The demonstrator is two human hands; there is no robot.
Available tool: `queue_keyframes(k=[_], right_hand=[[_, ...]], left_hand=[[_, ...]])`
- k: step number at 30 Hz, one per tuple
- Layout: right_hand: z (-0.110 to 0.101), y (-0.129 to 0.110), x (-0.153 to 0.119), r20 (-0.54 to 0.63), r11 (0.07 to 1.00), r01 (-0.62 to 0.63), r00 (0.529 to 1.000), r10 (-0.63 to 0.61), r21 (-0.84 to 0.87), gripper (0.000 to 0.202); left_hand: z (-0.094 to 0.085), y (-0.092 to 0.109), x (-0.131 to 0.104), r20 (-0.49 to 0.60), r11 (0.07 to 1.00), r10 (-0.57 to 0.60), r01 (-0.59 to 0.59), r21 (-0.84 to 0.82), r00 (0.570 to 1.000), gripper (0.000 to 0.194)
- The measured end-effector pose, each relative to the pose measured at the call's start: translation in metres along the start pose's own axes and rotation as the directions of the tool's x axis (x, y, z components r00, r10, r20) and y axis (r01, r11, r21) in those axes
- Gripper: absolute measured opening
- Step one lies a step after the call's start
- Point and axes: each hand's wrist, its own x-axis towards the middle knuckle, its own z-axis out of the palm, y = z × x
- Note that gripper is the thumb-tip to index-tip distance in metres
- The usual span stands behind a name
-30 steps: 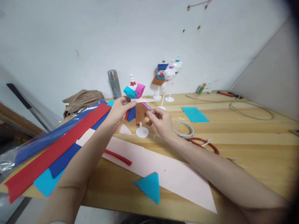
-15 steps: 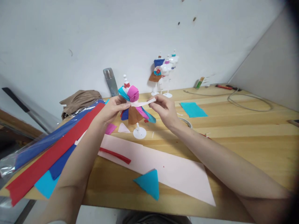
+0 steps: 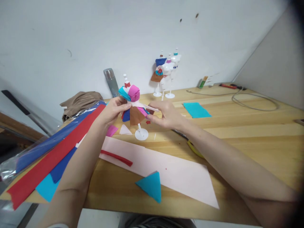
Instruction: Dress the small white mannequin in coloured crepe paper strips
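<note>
A mini dress-form mannequin (image 3: 128, 91) stands on its white round base (image 3: 141, 134), dressed in a teal and pink crepe-paper top and a brown, blue and pink skirt (image 3: 137, 116). My left hand (image 3: 115, 110) is closed at its waist, the thumb pressing a pale strip (image 3: 140, 104) against the front. The strip runs rightward from the waist, and its tip lies by my right fingers. My right hand (image 3: 163, 114) is closed around the skirt's right edge, hiding the teal panel there.
Pale pink paper (image 3: 154, 167), a teal triangle (image 3: 152, 186) and a red strip (image 3: 117, 158) lie in front. Yellow-handled scissors (image 3: 194, 149) are partly under my right forearm. Dressed mannequins (image 3: 158, 71), a flask (image 3: 110, 83), teal paper (image 3: 197, 110) and a cable (image 3: 251, 106) stand or lie farther back.
My right hand has let go of the strip's end and moved down and inward onto the skirt's right edge. My left hand keeps its place at the waist.
</note>
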Motion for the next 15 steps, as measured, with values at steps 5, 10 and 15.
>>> queue_keyframes(k=[5,10,15], right_hand=[[0.011,0.005,-0.002,-0.012,0.965,0.191,0.98,-0.196,-0.178,0.014],[0.036,0.01,-0.007,-0.2,0.932,0.042,0.972,-0.122,-0.361,0.015],[0.051,0.014,-0.01,-0.32,0.931,-0.061,0.945,-0.061,-0.359,0.017]], left_hand=[[0.0,-0.001,0.001,-0.04,0.999,-0.004,0.003,-0.038,0.999,0.034],[0.0,-0.004,0.002,-0.062,0.999,-0.009,0.007,-0.035,0.998,0.037],[0.004,-0.005,0.002,-0.054,1.0,0.013,-0.014,-0.02,0.998,0.04]])
